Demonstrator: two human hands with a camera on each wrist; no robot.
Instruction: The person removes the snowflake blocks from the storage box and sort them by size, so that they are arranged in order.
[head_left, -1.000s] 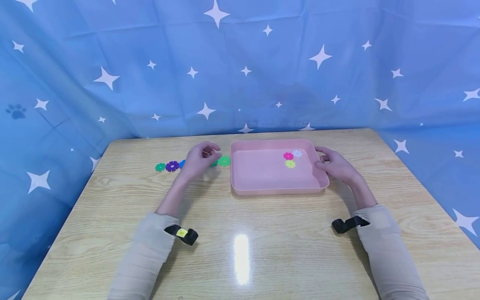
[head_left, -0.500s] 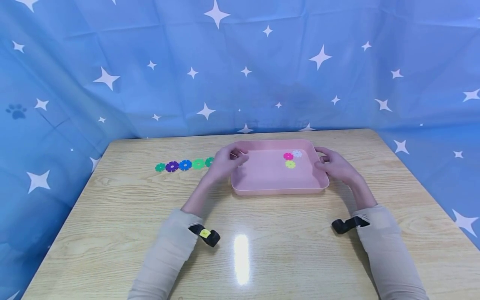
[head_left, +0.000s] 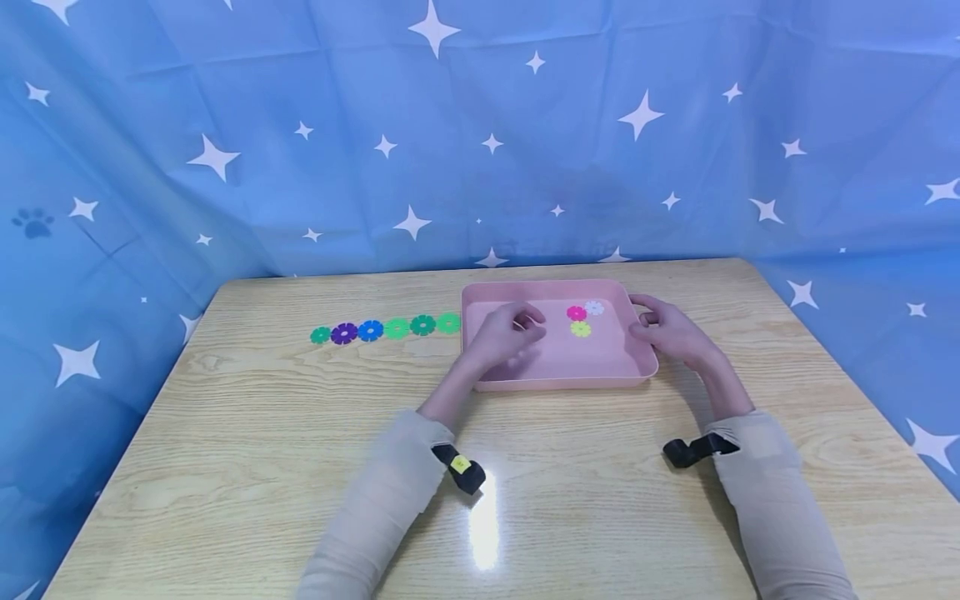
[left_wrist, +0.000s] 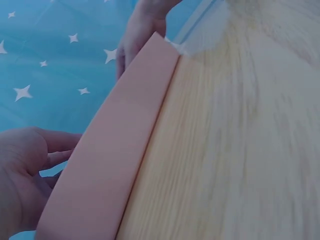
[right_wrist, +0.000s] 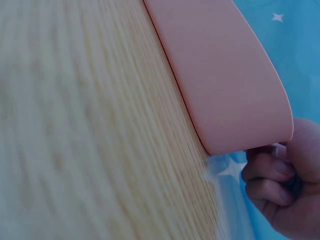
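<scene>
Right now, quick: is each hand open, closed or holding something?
Left hand: open, loosely curved over the pink tray, holding nothing that I can see.
Right hand: closed, holding the pink tray by its right rim.

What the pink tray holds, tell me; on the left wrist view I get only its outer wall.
Observer: Three flower-shaped discs lie in the pink tray: a magenta disc, a white disc and a yellow-green disc.
Operator: Report where the left hand is relative to them.
Observer: The left hand is over the tray's left half, apart from all three.
Operator: Now give me whatever lies beside the tray.
Observer: A row of six more discs lies on the table, off the tray's left side.
</scene>
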